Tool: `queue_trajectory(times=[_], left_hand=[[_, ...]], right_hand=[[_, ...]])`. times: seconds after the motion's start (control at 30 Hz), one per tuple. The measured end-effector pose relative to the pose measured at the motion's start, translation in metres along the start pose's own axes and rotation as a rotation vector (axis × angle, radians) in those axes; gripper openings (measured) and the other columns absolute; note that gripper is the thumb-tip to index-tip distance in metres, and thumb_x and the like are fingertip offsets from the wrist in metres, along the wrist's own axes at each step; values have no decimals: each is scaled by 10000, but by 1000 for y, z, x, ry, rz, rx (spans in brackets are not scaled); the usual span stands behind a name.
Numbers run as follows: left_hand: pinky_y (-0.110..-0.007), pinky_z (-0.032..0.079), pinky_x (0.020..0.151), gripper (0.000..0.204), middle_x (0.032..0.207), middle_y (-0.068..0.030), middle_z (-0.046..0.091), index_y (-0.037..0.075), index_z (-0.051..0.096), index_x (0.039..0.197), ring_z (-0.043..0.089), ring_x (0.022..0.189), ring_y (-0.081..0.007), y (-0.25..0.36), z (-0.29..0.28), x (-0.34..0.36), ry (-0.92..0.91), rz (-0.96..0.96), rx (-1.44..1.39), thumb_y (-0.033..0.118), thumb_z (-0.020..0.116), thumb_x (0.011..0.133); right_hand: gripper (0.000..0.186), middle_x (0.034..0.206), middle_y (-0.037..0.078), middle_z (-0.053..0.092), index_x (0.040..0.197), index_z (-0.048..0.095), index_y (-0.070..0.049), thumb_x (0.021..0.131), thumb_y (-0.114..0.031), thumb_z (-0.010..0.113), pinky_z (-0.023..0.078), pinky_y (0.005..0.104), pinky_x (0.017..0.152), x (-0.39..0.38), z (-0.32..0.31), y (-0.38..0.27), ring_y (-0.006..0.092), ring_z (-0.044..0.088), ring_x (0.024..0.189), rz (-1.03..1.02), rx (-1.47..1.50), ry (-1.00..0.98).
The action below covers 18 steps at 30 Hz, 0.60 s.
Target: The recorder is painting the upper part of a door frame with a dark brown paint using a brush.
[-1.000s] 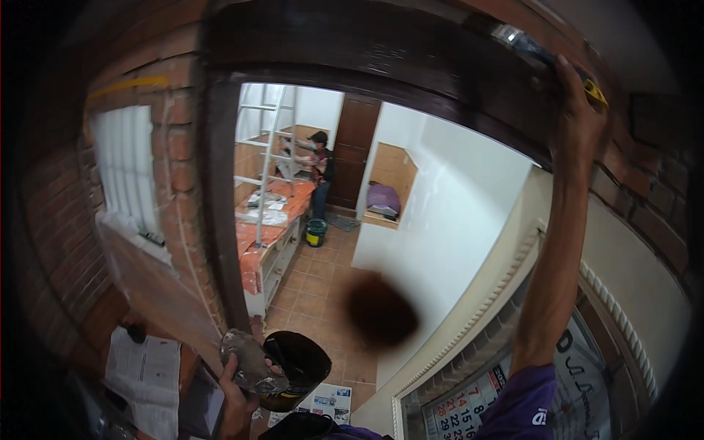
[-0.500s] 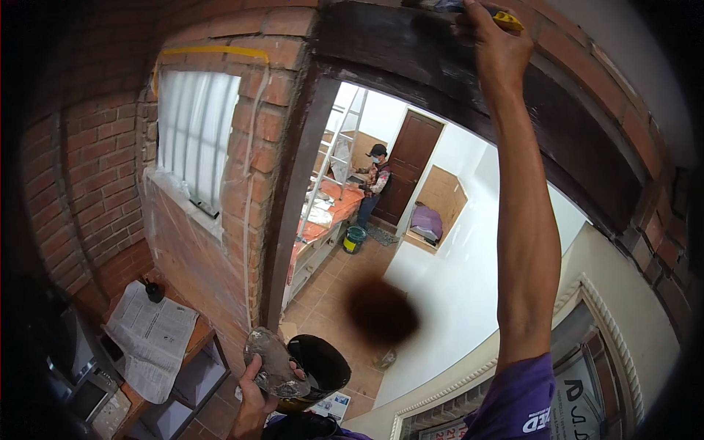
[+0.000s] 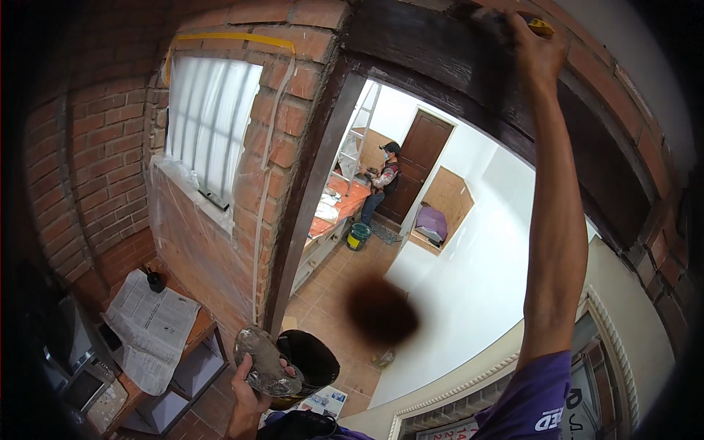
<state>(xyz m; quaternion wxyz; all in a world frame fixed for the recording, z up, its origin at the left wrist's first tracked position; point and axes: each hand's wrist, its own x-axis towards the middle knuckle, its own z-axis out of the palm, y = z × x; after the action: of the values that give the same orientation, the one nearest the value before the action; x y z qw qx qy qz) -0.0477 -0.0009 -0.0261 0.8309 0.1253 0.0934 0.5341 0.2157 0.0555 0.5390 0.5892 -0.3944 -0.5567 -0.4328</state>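
My right hand (image 3: 539,51) is raised at the upper right, closed on a paintbrush with a yellow handle (image 3: 537,26). Its bristles are dark and blurred against the dark wooden beam (image 3: 433,40) over the doorway. My left hand (image 3: 249,378) is at the bottom, fingers wrapped round a black paint can (image 3: 315,352) and a flat, greyish, paint-stained lid (image 3: 260,359) at its mouth.
Through the doorway, a person (image 3: 385,176) stands by an orange-covered counter (image 3: 341,209), a ladder (image 3: 359,125) and a bucket (image 3: 358,236). At left are a plastic-covered window (image 3: 205,125) and a desk with newspaper (image 3: 154,330). A brown blurred spot obscures the middle low area.
The view has turned, showing more left wall and desk. My brush hand first shifted left in the picture, then slightly right, staying along the beam. My left hand still holds the can.
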Motion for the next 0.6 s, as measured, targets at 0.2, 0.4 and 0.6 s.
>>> queue_trajectory(times=[0.2,0.4,0.6], left_hand=[[-537,502,851,544,958,-216,634,-5,496,1226,637,890,-396,5,2,3,86,-14,-44,466,442,959],[-534,503,846,603,926,-217,641,-12,493,1226,639,840,-385,3,1,4,110,-6,29,513,459,931],[-534,503,842,604,924,-218,639,-17,495,1220,638,836,-387,1,0,4,98,-24,-5,512,450,933]], right_hand=[[250,776,79,704,917,704,7,830,-224,745,507,244,601,15,-48,28,121,652,672,-23,12,111],[285,788,81,707,941,693,18,822,-232,765,508,250,607,9,-33,19,120,649,659,47,200,22],[368,805,80,698,893,694,45,782,-299,763,504,291,692,8,-38,33,139,633,713,3,9,168]])
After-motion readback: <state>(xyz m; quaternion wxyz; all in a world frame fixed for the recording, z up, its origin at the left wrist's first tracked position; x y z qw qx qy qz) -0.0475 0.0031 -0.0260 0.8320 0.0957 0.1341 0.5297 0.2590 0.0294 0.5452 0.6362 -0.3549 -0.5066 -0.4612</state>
